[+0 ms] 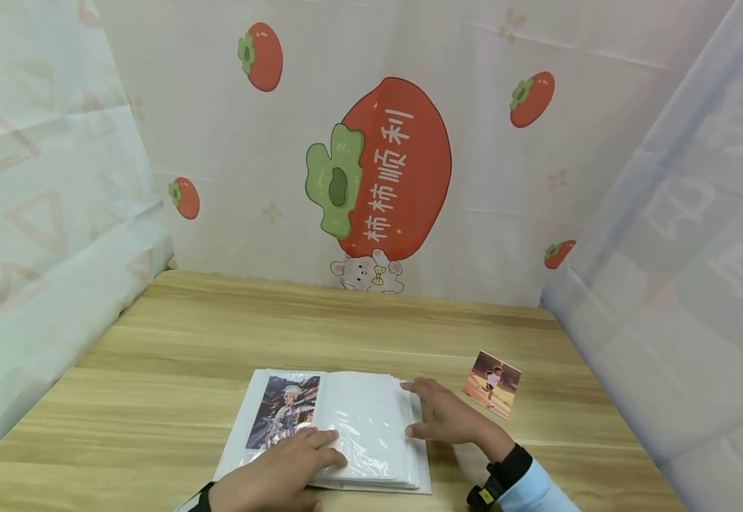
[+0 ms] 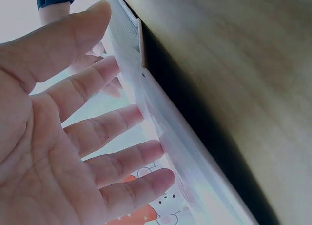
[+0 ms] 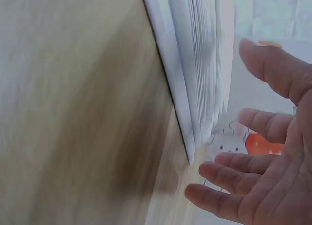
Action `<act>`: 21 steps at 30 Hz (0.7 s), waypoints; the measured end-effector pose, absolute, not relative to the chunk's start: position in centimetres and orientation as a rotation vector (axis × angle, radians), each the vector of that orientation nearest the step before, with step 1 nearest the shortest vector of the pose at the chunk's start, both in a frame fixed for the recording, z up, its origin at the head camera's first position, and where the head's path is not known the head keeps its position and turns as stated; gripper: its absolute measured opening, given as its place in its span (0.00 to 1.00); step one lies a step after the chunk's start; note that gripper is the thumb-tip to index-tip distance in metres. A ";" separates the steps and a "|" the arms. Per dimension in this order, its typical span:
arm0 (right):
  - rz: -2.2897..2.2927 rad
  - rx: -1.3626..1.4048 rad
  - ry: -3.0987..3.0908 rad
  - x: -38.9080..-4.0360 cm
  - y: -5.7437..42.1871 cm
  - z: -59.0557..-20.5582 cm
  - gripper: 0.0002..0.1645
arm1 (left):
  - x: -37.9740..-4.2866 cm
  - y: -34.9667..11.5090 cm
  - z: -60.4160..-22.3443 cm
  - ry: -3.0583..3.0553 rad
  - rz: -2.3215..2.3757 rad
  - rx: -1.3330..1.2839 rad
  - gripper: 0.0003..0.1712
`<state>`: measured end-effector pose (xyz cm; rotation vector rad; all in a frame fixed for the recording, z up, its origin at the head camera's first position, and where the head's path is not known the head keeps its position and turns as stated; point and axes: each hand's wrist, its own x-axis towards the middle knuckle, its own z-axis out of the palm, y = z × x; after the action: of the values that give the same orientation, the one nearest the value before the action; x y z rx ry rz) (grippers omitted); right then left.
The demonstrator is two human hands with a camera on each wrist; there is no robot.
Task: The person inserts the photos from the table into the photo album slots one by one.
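Observation:
A photo album lies open on the wooden table. Its left page holds a photo of a person in a light hat, under glossy film; the right page is a blank white sleeve. My left hand rests across the lower left page, fingers extended with the tips near the fold. At the album's right edge my right hand has its fingers spread, tips at the page edges. In the right wrist view, the stacked pages show beside the spread fingers. Just beyond this hand lies a loose photo of a child running.
The wooden table extends around the album. Behind it hangs a white cloth printed with red persimmons, and cloth panels close off both sides. Dark bands sit on the wrists.

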<state>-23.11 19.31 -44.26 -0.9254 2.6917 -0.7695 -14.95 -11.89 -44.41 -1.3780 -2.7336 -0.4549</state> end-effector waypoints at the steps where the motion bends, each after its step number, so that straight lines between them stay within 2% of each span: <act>1: -0.769 -0.910 2.716 -23.3 19.7 -44.3 0.43 | -15.0 -11.9 -44.4 -2.733 -0.452 -1.378 0.27; 11: -0.894 -0.630 2.895 -26.5 26.0 -43.5 0.45 | -15.1 -11.8 -44.7 -2.715 -0.442 -1.369 0.25; 12: -0.913 -0.633 2.895 -26.9 26.8 -43.5 0.44 | -15.1 -11.8 -44.7 -2.713 -0.441 -1.368 0.25; 14: -0.936 -0.664 2.894 -27.4 28.1 -43.5 0.32 | -15.1 -11.8 -44.7 -2.703 -0.435 -1.372 0.25; 16: -0.922 -0.642 2.908 -27.7 29.2 -43.4 0.31 | -15.1 -11.7 -44.6 -2.704 -0.437 -1.373 0.25; 19: -0.878 -0.509 2.918 -27.9 30.5 -43.3 0.32 | -15.0 -11.7 -44.4 -2.706 -0.441 -1.371 0.24; 21: -0.839 -0.369 2.926 -28.0 31.3 -43.3 0.41 | -15.1 -11.7 -44.4 -2.703 -0.444 -1.369 0.23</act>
<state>-28.00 31.31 -43.32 -0.3689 2.9263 -0.8389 -15.09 -11.68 -44.42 -1.3694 -2.7032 -0.4440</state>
